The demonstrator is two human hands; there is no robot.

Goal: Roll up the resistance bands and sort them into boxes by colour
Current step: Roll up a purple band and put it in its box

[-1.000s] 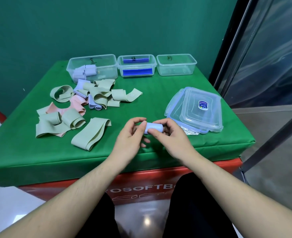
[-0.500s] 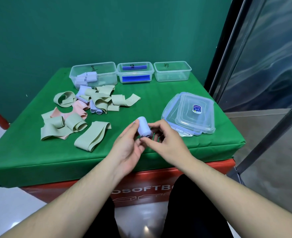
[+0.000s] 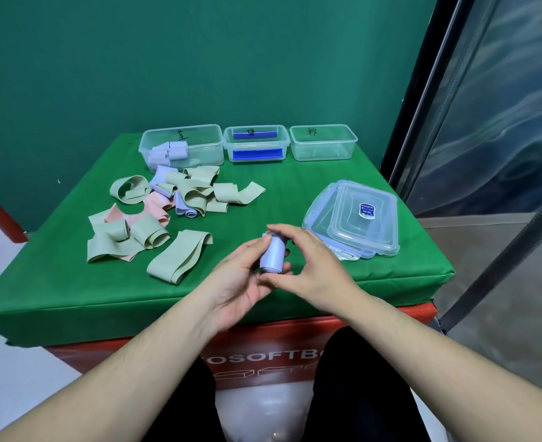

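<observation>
Lavender roll (image 3: 272,255) pinched at frame centre, left hand (image 3: 241,275) and right hand (image 3: 311,263) fingers clamped around it. Soft, light, springy; likely to unwind. Best gripped around the middle.

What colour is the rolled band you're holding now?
Pale lavender-blue: the rolled band, clearest in the head view.

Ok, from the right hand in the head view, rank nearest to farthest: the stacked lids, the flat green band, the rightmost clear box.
From the right hand:
1. Stacked lids, just to its right.
2. Flat green band, across on the left.
3. Rightmost clear box, at the table's far edge.
</observation>
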